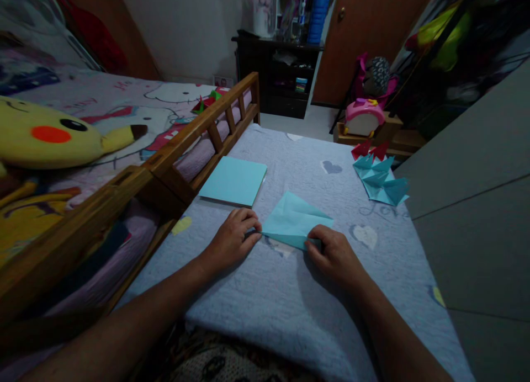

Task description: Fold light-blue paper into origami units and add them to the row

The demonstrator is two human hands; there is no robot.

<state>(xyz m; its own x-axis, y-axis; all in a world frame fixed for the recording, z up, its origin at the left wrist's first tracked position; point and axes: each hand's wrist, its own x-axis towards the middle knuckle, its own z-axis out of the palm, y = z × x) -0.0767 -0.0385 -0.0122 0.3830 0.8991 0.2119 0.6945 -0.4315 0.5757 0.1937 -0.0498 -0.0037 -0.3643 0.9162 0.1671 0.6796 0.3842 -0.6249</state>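
A light blue sheet of origami paper [296, 217], with a fold along its near edge, lies in front of me on the bed. My left hand [237, 235] pinches its left corner between thumb and fingers. At the near right edge, my right hand [333, 255] grips the paper, thumb below and fingers curled above. Just beyond my left hand rests a square stack of light blue paper [236, 180]. Several folded blue paper figures [380, 180] stand at the right side of the bed, with red folded figures [369, 149] behind them.
The patterned bedsheet [248, 282] is my work surface. A wooden bed rail [226, 129] runs along the left, with a yellow plush toy [49, 136] beyond it. A pale panel [476, 178] borders the right side. A dark cabinet [271, 75] and a pink toy [364, 117] stand past the far edge.
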